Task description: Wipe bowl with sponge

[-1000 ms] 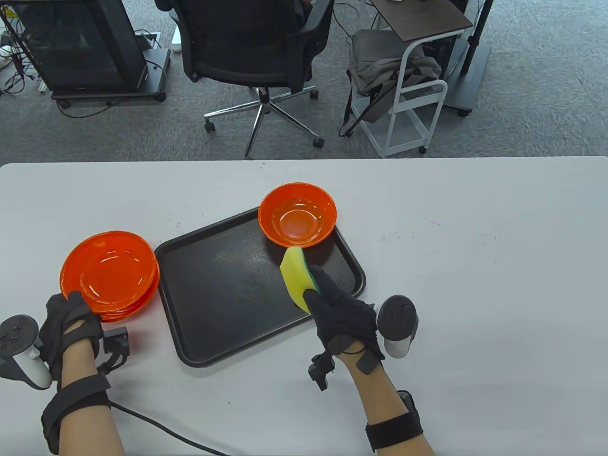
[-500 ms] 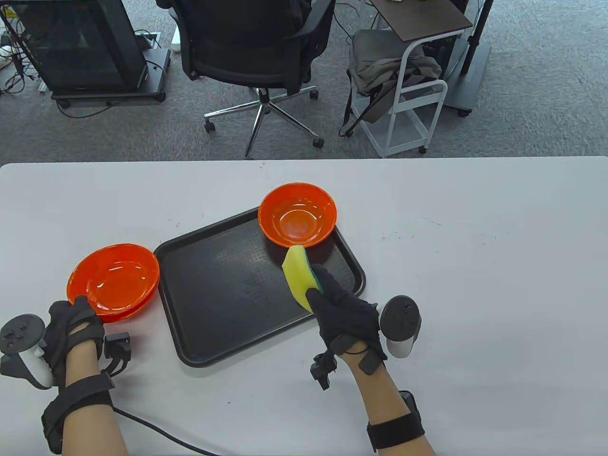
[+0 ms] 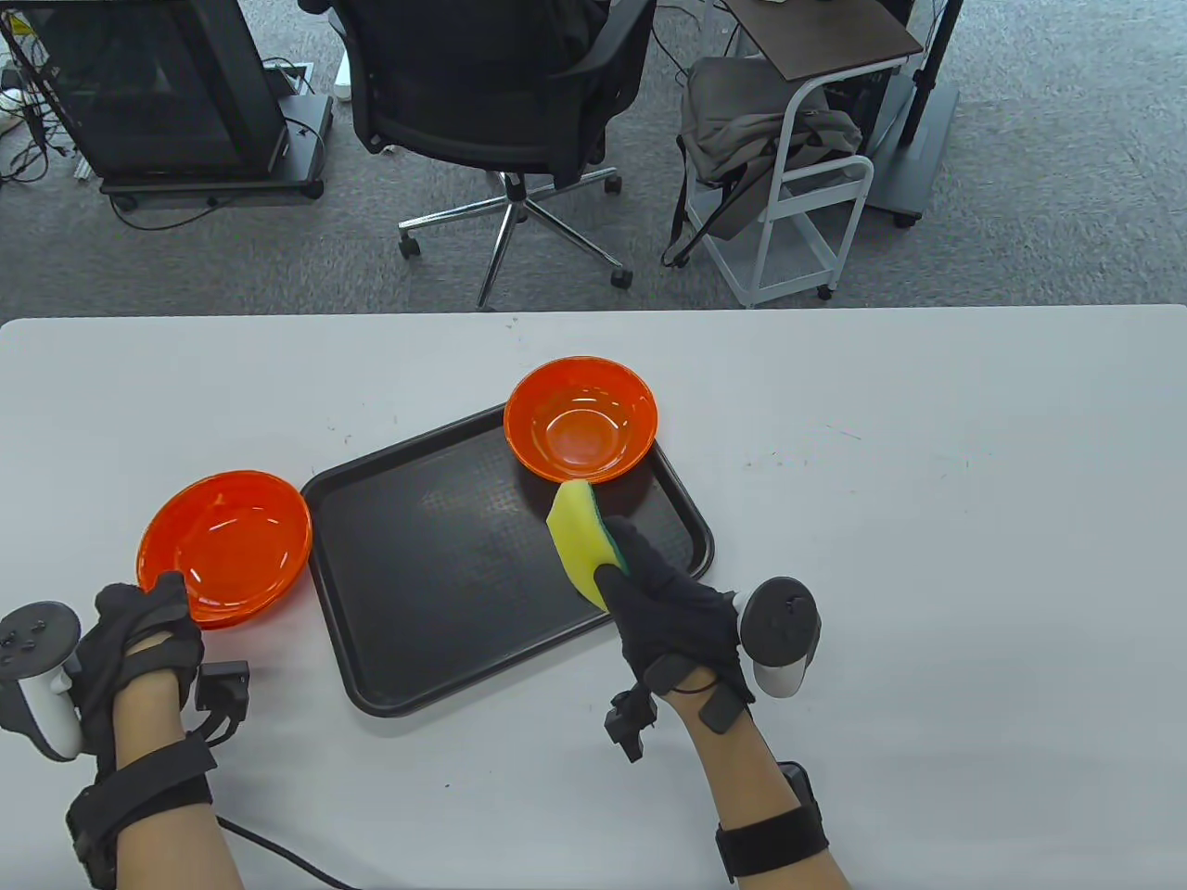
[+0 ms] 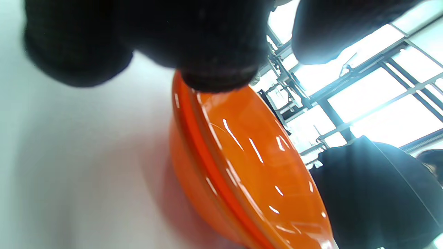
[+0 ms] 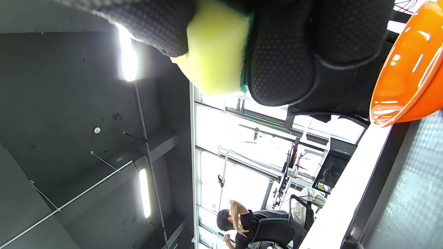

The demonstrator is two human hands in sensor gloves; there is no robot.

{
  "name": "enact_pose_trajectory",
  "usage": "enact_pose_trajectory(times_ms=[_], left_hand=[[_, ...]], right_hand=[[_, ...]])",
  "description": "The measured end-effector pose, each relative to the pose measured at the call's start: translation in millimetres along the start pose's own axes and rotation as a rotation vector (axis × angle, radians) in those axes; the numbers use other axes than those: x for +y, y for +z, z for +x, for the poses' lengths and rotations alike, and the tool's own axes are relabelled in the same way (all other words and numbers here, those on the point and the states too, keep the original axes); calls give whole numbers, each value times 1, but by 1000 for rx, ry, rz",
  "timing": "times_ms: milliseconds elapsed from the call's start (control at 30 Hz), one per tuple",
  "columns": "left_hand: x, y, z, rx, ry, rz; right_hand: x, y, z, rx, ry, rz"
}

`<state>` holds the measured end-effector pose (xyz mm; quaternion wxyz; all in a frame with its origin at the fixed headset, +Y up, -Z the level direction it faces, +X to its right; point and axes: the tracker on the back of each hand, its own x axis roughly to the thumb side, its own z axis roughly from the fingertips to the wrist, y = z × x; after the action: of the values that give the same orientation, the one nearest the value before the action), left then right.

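Note:
My left hand (image 3: 159,601) grips the near rim of the top orange bowl (image 3: 227,538) of a small stack at the table's left and tilts it up. The left wrist view shows my fingers (image 4: 214,52) on that rim (image 4: 249,166), with another bowl just under it. My right hand (image 3: 623,567) holds a yellow and green sponge (image 3: 577,533) over the black tray (image 3: 436,593). The sponge also shows in the right wrist view (image 5: 214,52). Another orange bowl (image 3: 581,431) sits upright at the tray's far right corner, just beyond the sponge, and shows in the right wrist view (image 5: 408,76).
The white table (image 3: 927,482) stretches wide to the right of the tray. A cable (image 3: 278,848) runs from my left wrist along the near edge. An office chair (image 3: 491,111) and a white cart (image 3: 797,213) stand beyond the far edge.
My left hand has tipped the top bowl of the left stack up by its near rim. My right hand with the sponge has barely moved.

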<state>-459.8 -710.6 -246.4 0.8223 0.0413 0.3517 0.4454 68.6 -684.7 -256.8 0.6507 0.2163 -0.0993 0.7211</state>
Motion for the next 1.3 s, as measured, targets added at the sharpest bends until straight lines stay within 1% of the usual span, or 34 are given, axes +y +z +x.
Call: enact_pose_trajectory(times_ms=[100,133,167,233,267,333,367,400,433,533,700,767,900,1033,1167,1300], left_hand=[[-10,7,19,-79,-9,-59],[-17,10,29,-122,-19,-83],[-26,12,39,-181,-49,-99],[-44,16,58,-248,-138,-125],[-55,18,68,-277,-184,-156],[-77,20,84,-310,-209,-205],[-85,20,90,-315,-211,-226],[-101,20,98,-325,-212,-254],[-110,20,103,-332,-218,-273],[-151,19,122,-346,-249,-357],[-221,15,139,-285,-194,-514],[-245,13,142,-255,-199,-561],[-281,10,150,-252,-198,-561],[-302,5,156,-217,-182,-577],[-313,0,161,-212,-186,-578],[-319,-2,160,-203,-141,-574]], right_hand=[[-1,0,1,-4,-2,-3],[-2,0,1,-6,-2,-6],[-3,0,1,-6,-2,-10],[-5,0,1,-6,1,-18],[-6,-1,0,-5,4,-21],[-8,-1,0,-3,12,-25],[-9,-2,0,-3,14,-27],[-11,-2,0,-4,14,-33],[-12,-2,0,-4,14,-37],[-15,-2,1,-9,10,-52],[-19,-3,5,-22,14,-61],[-20,-3,7,-27,12,-62],[-24,-5,12,-46,13,-71],[-27,-6,14,-55,13,-82],[-32,-7,13,-52,22,-96],[-35,-7,11,-46,30,-103]])
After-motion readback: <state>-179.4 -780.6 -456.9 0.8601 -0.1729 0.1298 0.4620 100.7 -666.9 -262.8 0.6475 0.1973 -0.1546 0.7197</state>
